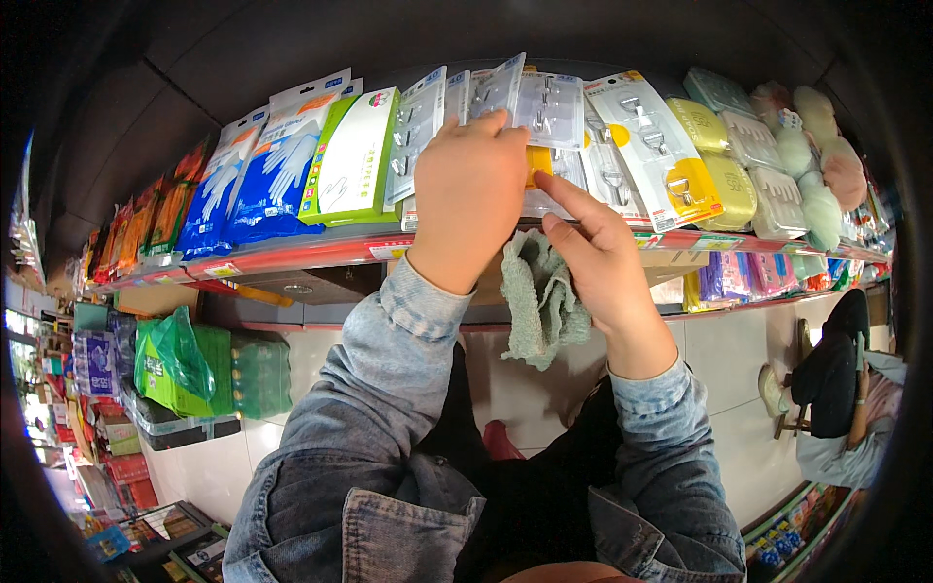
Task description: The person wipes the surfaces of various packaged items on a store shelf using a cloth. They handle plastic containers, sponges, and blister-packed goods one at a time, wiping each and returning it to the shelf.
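My left hand [470, 193] reaches over the shelf, its fingers curled at a clear blister pack of hooks [501, 86] that leans out of line with the packs around it. The fingertips are partly hidden. A crumpled grey-green cloth [543, 306] hangs from my right hand [601, 270], held against the palm. The right index finger points up to the yellow part of a pack [538, 164] behind the left wrist. Beside the hands stand another hook pack [550, 109] and a larger white-and-yellow hook card [652, 149].
Left along the shelf stand a green-and-white glove box [351, 157] and blue glove packs [280, 175]. Yellow soap boxes [725, 186] and bath puffs [820, 197] are at the right. Red price rails [321, 251] edge the shelf. A person [838, 393] sits at the right; green cartons [219, 357] stand left.
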The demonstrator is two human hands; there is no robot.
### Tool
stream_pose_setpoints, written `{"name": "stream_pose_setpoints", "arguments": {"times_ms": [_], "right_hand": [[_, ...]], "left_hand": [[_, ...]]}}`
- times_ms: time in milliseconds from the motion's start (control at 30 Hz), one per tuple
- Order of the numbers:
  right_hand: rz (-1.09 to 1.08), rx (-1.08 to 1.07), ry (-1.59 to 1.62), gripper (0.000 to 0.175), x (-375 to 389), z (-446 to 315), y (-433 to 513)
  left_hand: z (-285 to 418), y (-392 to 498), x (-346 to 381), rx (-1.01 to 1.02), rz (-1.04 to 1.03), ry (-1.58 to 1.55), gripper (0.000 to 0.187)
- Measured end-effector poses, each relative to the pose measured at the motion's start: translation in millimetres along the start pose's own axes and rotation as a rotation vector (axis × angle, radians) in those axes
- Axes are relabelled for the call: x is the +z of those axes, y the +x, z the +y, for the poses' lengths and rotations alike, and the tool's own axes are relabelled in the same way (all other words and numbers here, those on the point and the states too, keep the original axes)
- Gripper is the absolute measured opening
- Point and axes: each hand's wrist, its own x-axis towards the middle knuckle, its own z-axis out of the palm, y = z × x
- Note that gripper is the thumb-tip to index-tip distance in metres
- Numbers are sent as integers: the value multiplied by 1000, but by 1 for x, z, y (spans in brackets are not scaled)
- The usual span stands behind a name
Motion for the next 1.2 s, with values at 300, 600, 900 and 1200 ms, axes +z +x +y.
{"name": "stream_pose_setpoints", "arguments": {"times_ms": [300,600,900,1200], "right_hand": [[77,1,-222,47,-26,-32,-7],[329,-131,-26,49,-66,-49,-13],[457,-142,-142,49,-87,-58,-23],[353,-118,-309,49,-106,-37,-32]], "left_hand": [[-1,9,-10,-81,204,-113,9],[-2,10,-13,-93,360,-146,12],[-1,10,-15,-120,353,-145,12],[7,9,-7,-107,348,-157,12]]}}
